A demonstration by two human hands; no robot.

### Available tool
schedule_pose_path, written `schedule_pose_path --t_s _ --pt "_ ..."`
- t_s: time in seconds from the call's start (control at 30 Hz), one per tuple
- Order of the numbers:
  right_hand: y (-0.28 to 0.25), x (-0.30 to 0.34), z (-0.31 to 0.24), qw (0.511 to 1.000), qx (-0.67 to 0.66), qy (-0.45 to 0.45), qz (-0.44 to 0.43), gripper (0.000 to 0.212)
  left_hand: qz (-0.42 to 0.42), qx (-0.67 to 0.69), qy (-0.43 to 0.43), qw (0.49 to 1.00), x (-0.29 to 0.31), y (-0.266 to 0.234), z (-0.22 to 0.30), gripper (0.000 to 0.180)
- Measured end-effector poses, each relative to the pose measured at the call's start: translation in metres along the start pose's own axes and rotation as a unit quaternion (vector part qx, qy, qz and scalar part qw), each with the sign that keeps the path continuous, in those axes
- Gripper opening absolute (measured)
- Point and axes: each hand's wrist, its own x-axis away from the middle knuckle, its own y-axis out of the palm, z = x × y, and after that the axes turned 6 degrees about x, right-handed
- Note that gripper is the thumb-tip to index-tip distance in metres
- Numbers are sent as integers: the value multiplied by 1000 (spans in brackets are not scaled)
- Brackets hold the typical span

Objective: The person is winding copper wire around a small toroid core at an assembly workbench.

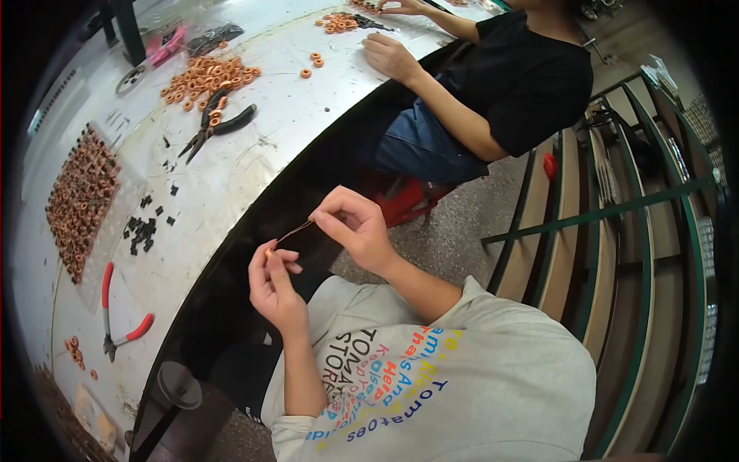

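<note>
My left hand (275, 291) pinches a small copper-coloured coil ring (269, 252) between thumb and fingertips, the other fingers bent loosely. From the ring a thin copper wire lead (294, 229) runs up to my right hand (356, 231). The right thumb and forefinger are closed on the wire's far end, and the wire looks drawn fairly straight between the hands. Both hands are in the air off the table's edge, above my lap. How the wire sits on the ring is partly hidden by my left fingers.
On the white table (231, 177) lie red-handled pliers (109, 339), black-handled pliers (206, 127), a heap of coil rings (208, 77), a bag of finished-looking coils (81, 204) and small black pieces (140, 235). A co-worker (531, 77) sits beyond. Green-framed shelving (600, 223) stands right.
</note>
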Motion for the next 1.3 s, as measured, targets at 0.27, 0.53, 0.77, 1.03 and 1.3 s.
schedule_pose_path --t_s 0.27,0.53,0.77,1.03,1.3 --pt "-51 -43 -11 976 -204 52 63 27 91 -11 161 983 -3 15 5 28" --pt "-103 -101 -122 929 -235 -189 -213 73 104 13 199 974 -10 20 17 30" --pt "-131 -127 -166 808 -305 -341 -372 72 103 -1 189 977 -8 32 33 30" --pt "-98 -140 -124 734 -451 -291 -416 72 105 11 173 979 -11 17 27 31" --pt "-41 -151 -54 632 -752 53 -180 76 111 24 162 980 -7 6 35 31"
